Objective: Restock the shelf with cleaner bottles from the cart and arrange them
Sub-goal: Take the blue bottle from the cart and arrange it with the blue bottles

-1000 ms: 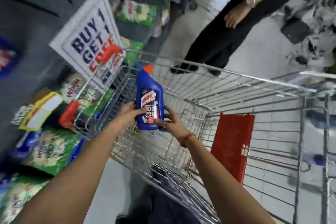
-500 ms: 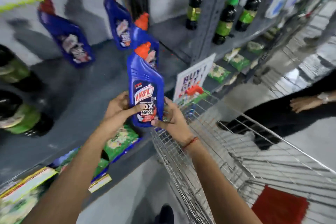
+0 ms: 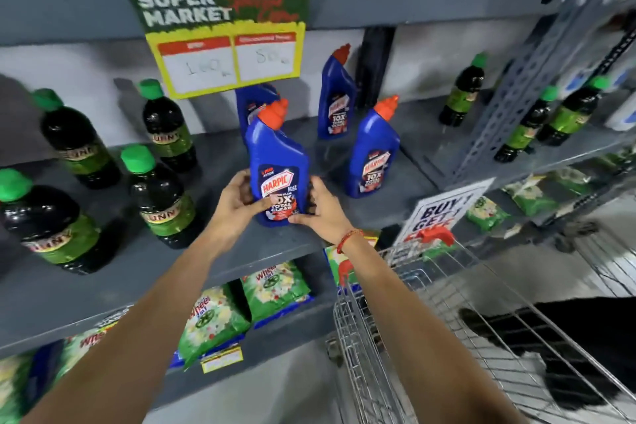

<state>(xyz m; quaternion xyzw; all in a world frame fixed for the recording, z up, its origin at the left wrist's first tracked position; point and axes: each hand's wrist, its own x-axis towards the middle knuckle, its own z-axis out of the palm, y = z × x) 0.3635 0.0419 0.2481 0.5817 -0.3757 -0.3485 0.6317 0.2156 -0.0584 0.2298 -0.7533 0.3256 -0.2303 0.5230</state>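
Harpic bottle (image 3: 278, 169) upright at shelf (image 3: 103, 286) near edge, left hand (image 3: 237, 200) + right hand (image 3: 323, 206) clamped on lower body. Rigid plastic, prob full/heavy-ish, slick; grip low, neck's off-center so tippy.

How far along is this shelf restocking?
Three blue cleaner bottles already stand on the grey shelf. A fourth bottle is in hand, left hand and right hand holding it at the shelf's front edge. Left: releasing and aligning it. The visible part of the cart shows no bottles.
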